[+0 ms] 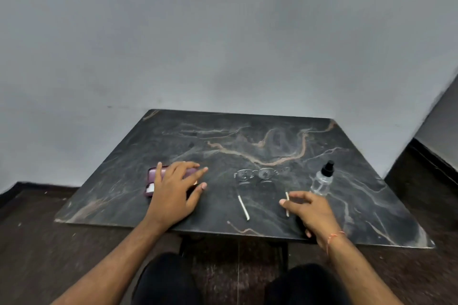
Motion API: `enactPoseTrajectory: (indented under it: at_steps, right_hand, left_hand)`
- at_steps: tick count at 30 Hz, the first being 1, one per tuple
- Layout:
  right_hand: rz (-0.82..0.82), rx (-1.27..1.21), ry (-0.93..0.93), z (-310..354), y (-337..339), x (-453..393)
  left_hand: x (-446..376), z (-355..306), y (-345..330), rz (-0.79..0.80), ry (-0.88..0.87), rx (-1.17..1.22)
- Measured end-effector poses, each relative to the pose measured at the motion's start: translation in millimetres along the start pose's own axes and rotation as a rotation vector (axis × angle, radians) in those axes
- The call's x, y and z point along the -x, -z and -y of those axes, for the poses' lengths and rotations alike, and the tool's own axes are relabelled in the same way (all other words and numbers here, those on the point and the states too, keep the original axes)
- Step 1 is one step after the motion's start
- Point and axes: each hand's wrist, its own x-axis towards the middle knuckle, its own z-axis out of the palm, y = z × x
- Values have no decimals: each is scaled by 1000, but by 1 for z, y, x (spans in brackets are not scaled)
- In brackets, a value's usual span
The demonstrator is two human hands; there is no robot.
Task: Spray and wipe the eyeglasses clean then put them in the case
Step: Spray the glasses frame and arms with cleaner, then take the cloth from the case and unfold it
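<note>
- Left hand (173, 190) lies flat, fingers spread, on the purple case (158, 177), gripping nothing.
- Right hand (308, 210) pinches a temple tip of the glasses (255, 174), beside the bottle (322, 179).

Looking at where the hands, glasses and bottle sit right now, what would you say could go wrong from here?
1. The right hand is at the eyeglasses' right temple tip, and the spray bottle stands upright just beyond it; a sweep might topple it.
2. The glasses are clear-framed on a dark veined table, so they are easy to misjudge and drag, possibly scratching the lenses.
3. The left hand covers the purple case; pressing could slide it.
</note>
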Motion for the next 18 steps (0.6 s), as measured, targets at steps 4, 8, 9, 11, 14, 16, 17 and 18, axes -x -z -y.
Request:
enactPoseTrajectory:
  at_steps: [4, 8, 9, 11, 14, 16, 17, 18]
  right_hand:
    - [-197, 261, 173, 0, -11, 19]
    - [-241, 293, 466, 16, -43, 40]
    - [-218, 290, 524, 24, -53, 42]
    - [-178, 302, 612, 40, -75, 44]
    - [-90, 326, 661, 60, -111, 43]
    - [-20, 371, 682, 69, -134, 41]
    - [15, 410, 697, 73, -145, 39]
    - [51, 457, 710, 76, -157, 39]
  left_hand:
    - [24, 46, 29, -49, 261, 29]
    - [41, 77, 44, -59, 571, 182]
    - [41, 81, 46, -47, 612, 226]
    - [40, 84, 45, 28, 626, 227]
    - [42, 86, 42, 137, 621, 183]
    - [46, 88, 42, 145, 603, 190]
    - [48, 89, 43, 154, 591, 189]
    - [48, 89, 44, 164, 578, 185]
